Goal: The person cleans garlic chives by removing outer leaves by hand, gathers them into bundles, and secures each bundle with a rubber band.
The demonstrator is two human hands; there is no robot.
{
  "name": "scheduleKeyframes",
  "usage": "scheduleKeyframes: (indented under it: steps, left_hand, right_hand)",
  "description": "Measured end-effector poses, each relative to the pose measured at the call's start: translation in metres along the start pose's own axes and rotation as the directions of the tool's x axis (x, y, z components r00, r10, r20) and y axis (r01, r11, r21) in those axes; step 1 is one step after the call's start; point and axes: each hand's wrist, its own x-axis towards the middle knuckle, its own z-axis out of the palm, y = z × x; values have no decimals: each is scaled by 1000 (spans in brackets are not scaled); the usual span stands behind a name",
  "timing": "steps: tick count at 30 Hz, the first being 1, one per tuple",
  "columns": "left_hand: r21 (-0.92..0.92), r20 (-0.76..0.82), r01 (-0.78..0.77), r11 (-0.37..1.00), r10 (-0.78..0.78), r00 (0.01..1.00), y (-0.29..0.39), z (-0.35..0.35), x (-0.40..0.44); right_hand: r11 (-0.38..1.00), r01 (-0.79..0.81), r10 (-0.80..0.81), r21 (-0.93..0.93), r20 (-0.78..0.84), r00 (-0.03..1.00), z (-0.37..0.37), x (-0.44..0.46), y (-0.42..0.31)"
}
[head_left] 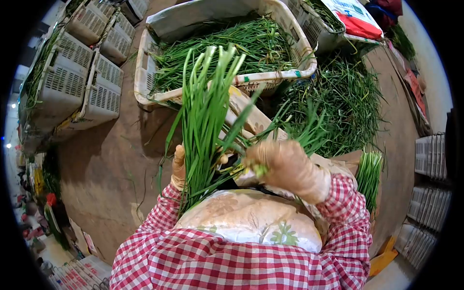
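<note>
A thick bunch of garlic chives (205, 116) stands nearly upright over my lap, its pale stem ends at the top. My gloved left hand (179, 166) is wrapped round the bunch from the left, and the leaves hide most of its fingers. On the right, my gloved right hand (290, 169) is smeared by motion. It is closed on a small clump of chives (309, 133), whose leaves stick out past the hand. A patterned apron (251, 215) covers my lap below both hands.
Ahead stands a white plastic crate (227, 79) of loose chives. A heap of chives (333, 106) lies to its right. One neat bundle (369, 179) sits by my right elbow. Stacked crates (67, 63) line the left, and more crates (427, 203) stand at far right.
</note>
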Motion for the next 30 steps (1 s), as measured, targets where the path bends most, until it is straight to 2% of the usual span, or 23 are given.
scheduleKeyframes:
  steps: [1, 2, 4, 6, 7, 9, 10, 11, 12, 13, 14, 15, 16, 17, 18, 19, 20, 21, 24, 26, 27, 28, 30]
  left_hand:
    - [-51, -28, -34, 998, 32, 999, -3, -6, -2]
    - [-96, -56, -66, 993, 61, 997, -3, -8, -2]
    - [-84, -47, -64, 994, 60, 997, 0, -3, 1]
    - [-87, 11, -134, 987, 136, 991, 0, -7, 1]
    - [-84, 6, -172, 982, 173, 985, 0, -6, 0]
    - [-128, 79, -178, 976, 189, 979, 3, 1, 2]
    - [-132, 73, -184, 974, 195, 978, 2, 0, 0]
    - [-136, 67, -191, 972, 201, 977, 2, 0, -1]
    - [-140, 60, -198, 970, 208, 976, 1, -1, -3]
    - [-133, 159, -204, 970, 224, 961, 2, 3, -2]
    - [-127, 256, -209, 970, 236, 937, 2, 8, 0]
    - [-169, 173, -201, 965, 230, 958, 0, 17, -2]
    - [-169, 179, -192, 967, 221, 959, 0, 17, -3]
    - [-111, 174, -151, 982, 169, 970, 0, 14, -3]
    - [-69, 167, -127, 989, 137, 976, 0, 11, -5]
    - [-28, 160, -101, 994, 104, 982, 0, 8, -7]
    - [-60, 169, -70, 996, 79, 982, 1, 8, -3]
    - [-22, 111, -70, 997, 72, 991, 0, 13, -3]
    - [-69, -8, 21, 997, -22, 1000, 0, 24, -5]
    - [54, 102, -57, 997, 51, 993, 5, 31, 3]
    - [80, 129, -59, 995, 48, 990, 7, 34, 6]
    - [106, 156, -62, 992, 45, 987, 10, 36, 9]
    - [265, 133, -129, 956, 96, 986, 1, 17, 11]
  right_hand:
    - [993, 47, -48, 112, 12, 999, -3, -2, -10]
    - [979, -131, 78, 155, 309, 948, -14, -4, -19]
    - [990, -138, 125, -18, 546, 828, -10, -9, -12]
    - [907, -396, 387, -144, 655, 649, -16, -11, 4]
    - [753, -554, 649, -356, 546, 530, -22, -8, 19]
    - [441, -641, 850, -628, 63, 523, -27, -22, 75]
    - [416, -660, 715, -626, -224, 663, -37, -33, 100]
    - [405, -683, 494, -608, -483, 723, -48, -44, 125]
    - [503, -686, 222, -525, -689, 690, -57, -42, 135]
    - [504, -685, 220, -527, -688, 691, -65, -31, 122]
    - [715, -672, 413, -193, -658, 629, -75, -13, 92]
    - [780, -596, 587, 191, -554, 590, -83, 0, 67]
    - [686, -614, 724, 391, -280, 630, -85, 9, 53]
    - [664, -686, 737, 297, -104, 668, -84, 23, 31]
    - [676, -634, 687, 376, -8, 727, -75, 30, 25]
    - [623, -514, 623, 590, 22, 782, -59, 34, 30]
    - [508, -377, 571, 774, 25, 821, -46, 39, 35]
    - [418, -302, 553, 857, 23, 833, -38, 44, 39]
    - [403, -317, 515, 859, 74, 854, -32, 49, 50]
    - [256, -241, 476, 936, 95, 874, -34, 48, 52]
    - [253, -188, 423, 949, 66, 904, -35, 46, 56]
    - [275, -137, 498, 952, -19, 867, -37, 40, 57]
    - [539, -196, 620, 819, -228, 750, -61, 15, 64]
